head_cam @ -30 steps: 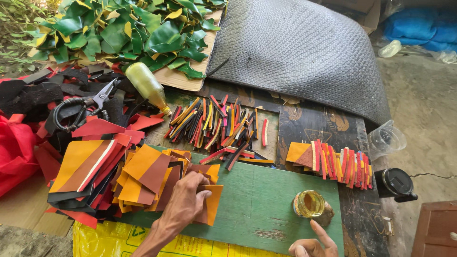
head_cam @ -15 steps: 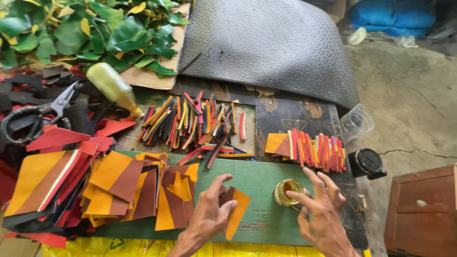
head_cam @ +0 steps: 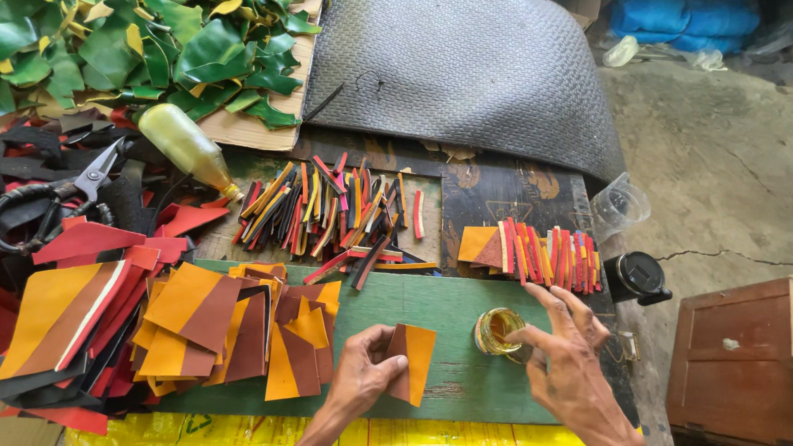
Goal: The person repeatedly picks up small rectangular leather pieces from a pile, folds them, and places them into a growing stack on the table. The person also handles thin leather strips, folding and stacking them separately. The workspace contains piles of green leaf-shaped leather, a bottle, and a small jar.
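Patch [head_cam: 410,361], brown and orange, sits pinched in our left hand [head_cam: 361,381] on the board [head_cam: 446,307]. Our right hand [head_cam: 570,367] holds nothing, fingers spread over the glue pot [head_cam: 498,329] beside the patch. We judge it best to take little glue.

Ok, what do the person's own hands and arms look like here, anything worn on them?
Both are bare. The left hand and the right hand show no gloves, and I can make out no rings, watch or bands. The forearms entering from the bottom edge carry no sleeves as far as the frame shows. No tape, bandage or markings are visible on either.
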